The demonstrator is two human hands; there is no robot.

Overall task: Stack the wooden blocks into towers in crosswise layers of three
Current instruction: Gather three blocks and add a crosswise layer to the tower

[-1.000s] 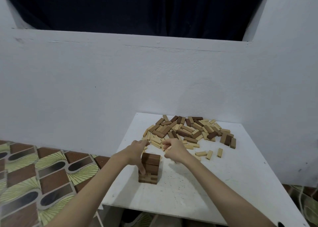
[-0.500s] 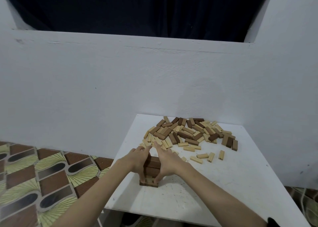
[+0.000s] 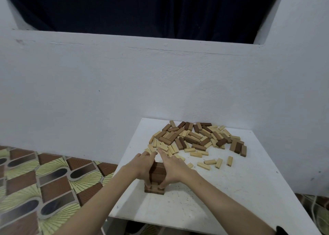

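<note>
Now, change: both hands have come in from the loose pile and closed flat on the tower; a second ago the right hand was curled up behind the top of it, near the pile, and the left was only touching the left side.
left hand (image 3: pixel 142 165): flat against the left face of the tower, fingers straight and pointing away toward the pile, thumb down the near left corner.
right hand (image 3: pixel 170 167): mirror of it on the right face, fingers straight, thumb low on the near face.
hands together: fingertips nearly meet beyond the tower top, palms apart with the tower pressed between; neither hand carries a loose block that I can see.
tower (image 3: pixel 156 177): stands near the left part of the front edge of the table (image 3: pixel 249 199), several layers up, dark blocks on top, pale block ends showing in a lower layer, dark layer at the bottom. Exact layer count hidden by the hands.
pile of blocks (image 3: pixel 195 140): loose, mixed dark and pale, spread toward the back edge and back right corner; a few pale strays lie between pile and tower.
meaning: looks like a squaring-up squeeze to line the layers flush, not a placing step; judgement only.
progress: early, one short tower, most blocks unstacked.
risk: uneven push could slide the top layer or tip the stack.
floor (image 3: pixel 44 181): patterned tiles left of the table.
</note>
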